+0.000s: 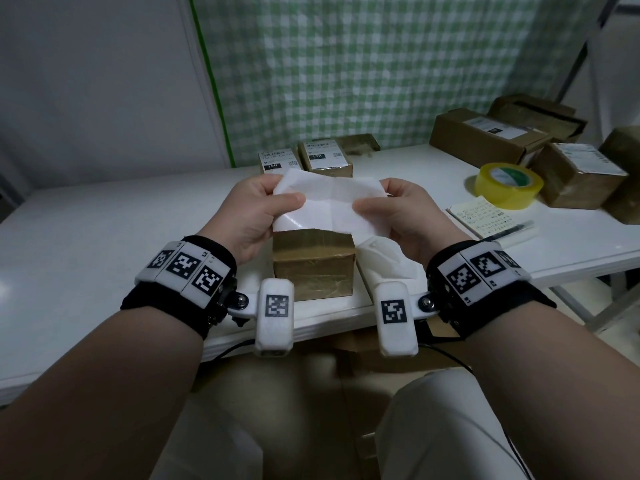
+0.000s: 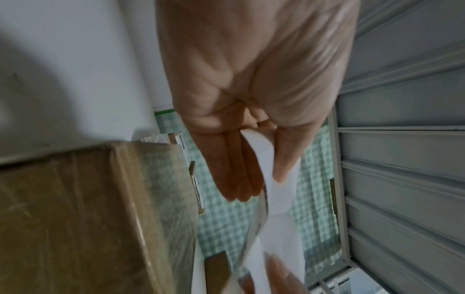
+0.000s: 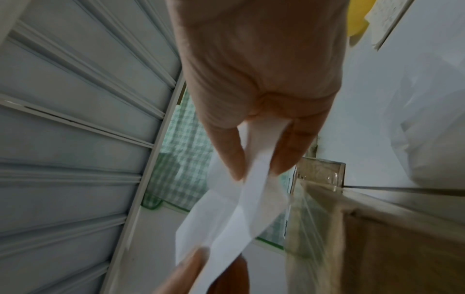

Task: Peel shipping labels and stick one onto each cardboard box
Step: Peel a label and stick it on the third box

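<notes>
Both hands hold a white shipping label sheet (image 1: pixel 329 204) above a taped brown cardboard box (image 1: pixel 313 263) near the table's front edge. My left hand (image 1: pixel 277 199) pinches the sheet's left edge between thumb and fingers; my right hand (image 1: pixel 372 199) pinches its right edge. The blank back of the sheet faces me. In the left wrist view the sheet (image 2: pixel 279 191) runs between thumb and fingers beside the box (image 2: pixel 88 218). In the right wrist view the sheet (image 3: pixel 241 201) hangs from the pinch, with the box (image 3: pixel 377 238) at lower right.
Two small labelled boxes (image 1: pixel 306 160) stand behind the hands. More cardboard boxes (image 1: pixel 491 135) sit at the back right, next to a yellow tape roll (image 1: pixel 507 185). A notepad (image 1: pixel 491 220) lies at the right. Crumpled white paper (image 1: pixel 384 261) lies by the box. The white table (image 1: pixel 86 254) extends left.
</notes>
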`<state>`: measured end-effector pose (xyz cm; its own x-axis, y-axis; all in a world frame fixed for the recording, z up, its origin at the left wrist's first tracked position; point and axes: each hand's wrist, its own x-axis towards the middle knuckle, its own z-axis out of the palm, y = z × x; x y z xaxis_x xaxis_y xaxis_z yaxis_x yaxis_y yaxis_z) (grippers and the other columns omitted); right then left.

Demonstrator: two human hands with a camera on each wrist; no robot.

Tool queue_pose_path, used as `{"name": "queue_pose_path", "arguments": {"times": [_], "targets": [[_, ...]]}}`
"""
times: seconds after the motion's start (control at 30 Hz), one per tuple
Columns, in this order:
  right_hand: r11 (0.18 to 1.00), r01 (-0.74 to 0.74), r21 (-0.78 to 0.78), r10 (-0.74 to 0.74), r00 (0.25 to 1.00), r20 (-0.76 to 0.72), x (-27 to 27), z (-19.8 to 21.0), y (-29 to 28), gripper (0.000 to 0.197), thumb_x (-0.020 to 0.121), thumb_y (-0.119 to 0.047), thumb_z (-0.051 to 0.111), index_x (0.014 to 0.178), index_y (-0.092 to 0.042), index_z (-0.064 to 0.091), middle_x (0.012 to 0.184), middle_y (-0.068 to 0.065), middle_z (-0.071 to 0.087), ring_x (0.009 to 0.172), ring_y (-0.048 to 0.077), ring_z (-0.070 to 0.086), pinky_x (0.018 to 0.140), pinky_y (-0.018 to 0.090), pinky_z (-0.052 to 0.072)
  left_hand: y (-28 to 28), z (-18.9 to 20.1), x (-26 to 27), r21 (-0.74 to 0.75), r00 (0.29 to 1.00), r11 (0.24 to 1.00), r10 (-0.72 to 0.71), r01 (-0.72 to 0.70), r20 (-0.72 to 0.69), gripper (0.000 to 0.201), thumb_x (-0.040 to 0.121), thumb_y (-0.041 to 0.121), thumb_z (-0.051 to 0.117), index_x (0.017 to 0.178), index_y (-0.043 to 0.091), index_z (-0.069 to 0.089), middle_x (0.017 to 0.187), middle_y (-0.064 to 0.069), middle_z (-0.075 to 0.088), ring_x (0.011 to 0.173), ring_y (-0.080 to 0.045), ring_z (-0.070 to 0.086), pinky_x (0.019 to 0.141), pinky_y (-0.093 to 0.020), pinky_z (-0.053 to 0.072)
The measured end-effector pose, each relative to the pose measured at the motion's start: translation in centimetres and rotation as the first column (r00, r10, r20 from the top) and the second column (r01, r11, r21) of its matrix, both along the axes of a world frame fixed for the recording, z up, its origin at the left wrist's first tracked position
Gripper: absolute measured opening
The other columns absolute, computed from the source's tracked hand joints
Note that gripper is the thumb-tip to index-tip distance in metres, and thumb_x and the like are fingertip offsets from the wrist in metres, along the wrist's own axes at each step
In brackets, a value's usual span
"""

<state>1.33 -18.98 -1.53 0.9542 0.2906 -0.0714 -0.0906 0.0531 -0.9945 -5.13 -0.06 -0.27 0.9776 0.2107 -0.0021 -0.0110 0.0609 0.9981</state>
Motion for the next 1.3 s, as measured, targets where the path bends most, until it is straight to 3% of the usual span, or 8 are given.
{"name": "queue_pose_path", "arguments": {"times": [0.1, 0.23, 0.53, 0.63, 0.73, 0.87, 1.03, 1.3], "targets": [[0.999, -0.040, 0.012, 0.040, 0.999, -0.002, -0.6, 0.2, 0.6, 0.033, 0.072, -0.001, 0.076, 0.101, -0.003, 0.062, 0.088, 0.013, 0.068, 0.070, 0.024, 0.067, 0.056, 0.029, 0.055, -0.6, 0.2, -0.3, -0.026, 0.999, 0.999, -0.037, 0.037, -0.001, 0.018, 0.084, -0.004, 0.059, 0.099, 0.004, 0.066, 0.090, -0.014, 0.070, 0.077, -0.022, 0.067, 0.065, -0.026, 0.058], [0.999, -0.028, -0.045, 0.031, 0.997, 0.064, -1.4, 0.5, 1.5, 0.018, 0.070, 0.001, 0.077, 0.079, -0.008, 0.064, 0.079, 0.012, 0.066, 0.070, 0.025, 0.061, 0.065, 0.032, 0.048, -1.5, 0.5, -0.5, 0.018, 0.997, 0.997, -0.069, 0.070, -0.020, 0.014, 0.085, -0.003, 0.058, 0.087, 0.007, 0.067, 0.072, -0.007, 0.071, 0.064, -0.016, 0.067, 0.059, -0.025, 0.056], [0.990, 0.013, -0.139, 0.004, 0.992, 0.122, -1.0, 0.0, 1.6, 0.011, 0.079, -0.018, 0.072, 0.086, -0.012, 0.066, 0.077, 0.004, 0.065, 0.066, 0.019, 0.058, 0.051, 0.021, 0.043, -1.2, 0.4, -0.2, 0.073, 0.996, 0.994, 0.084, -0.083, -0.022, 0.008, 0.082, 0.003, 0.066, 0.089, 0.008, 0.068, 0.093, -0.015, 0.071, 0.081, -0.026, 0.068, 0.074, -0.037, 0.056], [0.991, 0.023, -0.135, -0.002, 0.988, 0.152, -1.0, -0.1, 1.5, 0.008, 0.082, -0.018, 0.069, 0.079, -0.014, 0.063, 0.074, 0.004, 0.063, 0.066, 0.019, 0.057, 0.052, 0.022, 0.043, -0.9, 0.1, -0.1, 0.083, 0.996, 0.993, 0.082, -0.078, -0.045, 0.010, 0.082, 0.007, 0.068, 0.092, 0.008, 0.068, 0.095, -0.014, 0.072, 0.085, -0.026, 0.070, 0.075, -0.036, 0.057], [0.991, 0.049, -0.124, -0.024, 0.981, 0.195, -0.9, -0.2, 1.5, 0.016, 0.086, -0.020, 0.066, 0.072, -0.015, 0.060, 0.065, 0.000, 0.059, 0.056, 0.016, 0.055, 0.041, 0.019, 0.039, -0.6, 0.1, -0.1, 0.088, 0.994, 0.993, 0.083, -0.077, -0.066, 0.014, 0.082, 0.011, 0.069, 0.095, 0.007, 0.068, 0.095, -0.012, 0.072, 0.086, -0.025, 0.070, 0.077, -0.037, 0.058], [0.997, 0.045, -0.066, -0.034, 0.986, 0.160, -0.5, -0.7, 1.2, 0.027, 0.090, -0.025, 0.063, 0.066, -0.014, 0.055, 0.059, -0.001, 0.055, 0.050, 0.012, 0.051, 0.045, 0.019, 0.038, -0.2, 0.2, 0.0, 0.076, 0.992, 0.995, 0.076, -0.069, -0.099, 0.019, 0.082, 0.010, 0.069, 0.100, 0.005, 0.067, 0.098, -0.012, 0.072, 0.089, -0.024, 0.070, 0.079, -0.038, 0.058], [0.992, 0.096, -0.087, -0.079, 0.980, 0.180, 0.0, -1.0, 0.9, 0.033, 0.090, -0.028, 0.062, 0.061, -0.015, 0.053, 0.057, 0.003, 0.047, 0.050, 0.017, 0.042, 0.044, 0.022, 0.033, -0.1, 0.1, 0.0, 0.059, 0.992, 0.996, 0.066, -0.060, -0.111, 0.017, 0.082, 0.010, 0.069, 0.098, 0.006, 0.067, 0.097, -0.010, 0.072, 0.086, -0.020, 0.071, 0.075, -0.033, 0.059], [0.978, 0.160, -0.135, -0.134, 0.974, 0.181, 0.5, -1.6, 0.5, 0.034, 0.090, -0.031, 0.062, 0.061, -0.015, 0.053, 0.054, 0.001, 0.049, 0.047, 0.016, 0.044, 0.040, 0.020, 0.032, -0.4, -0.1, 0.0, 0.085, 0.990, 0.992, 0.105, -0.097, -0.096, 0.011, 0.084, 0.011, 0.067, 0.094, 0.006, 0.065, 0.088, -0.006, 0.069, 0.067, -0.010, 0.066, 0.048, -0.016, 0.052]]}}
